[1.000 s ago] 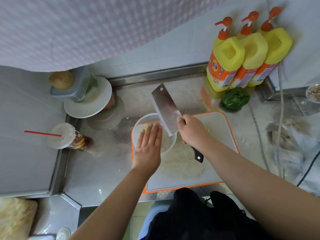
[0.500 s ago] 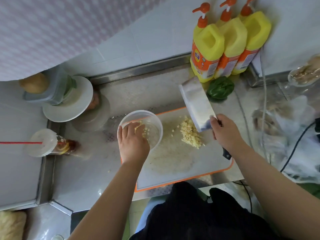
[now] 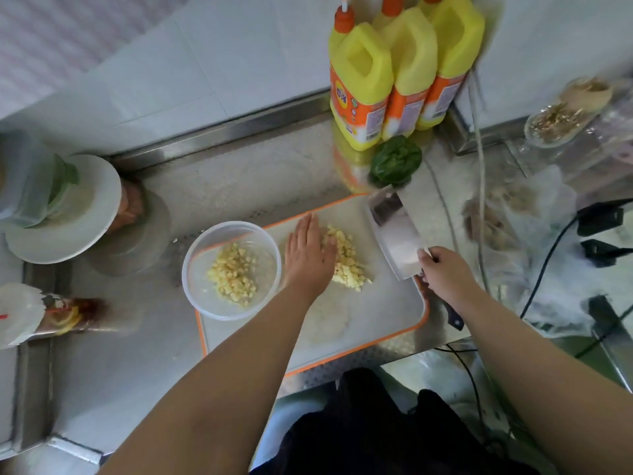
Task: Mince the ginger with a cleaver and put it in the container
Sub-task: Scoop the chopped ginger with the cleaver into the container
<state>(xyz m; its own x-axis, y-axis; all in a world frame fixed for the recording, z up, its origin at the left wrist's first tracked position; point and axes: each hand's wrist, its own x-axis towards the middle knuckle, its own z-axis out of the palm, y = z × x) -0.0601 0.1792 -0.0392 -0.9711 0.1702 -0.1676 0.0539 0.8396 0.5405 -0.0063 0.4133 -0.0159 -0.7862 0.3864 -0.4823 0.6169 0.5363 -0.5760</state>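
A pile of minced ginger (image 3: 347, 262) lies on the white cutting board (image 3: 376, 317) with its orange rim. My left hand (image 3: 308, 255) lies flat with straight fingers against the pile's left side. A round clear container (image 3: 191, 269) sits on the board's left end and holds more minced ginger (image 3: 233, 274). My right hand (image 3: 445, 274) grips the handle of the cleaver (image 3: 394, 234). The blade is held above the board's right end, just right of the pile.
Three yellow pump bottles (image 3: 404, 70) stand against the back wall, a green pepper (image 3: 395, 161) in front of them. Plates and a lidded tub (image 3: 61, 207) are at the left, with a drink cup (image 3: 44, 315). Bags, bowls and cables crowd the right.
My left hand left the container and moved right to the pile on the board. The ginger it carried now lies in the container. The cleaver stayed raised at the right.
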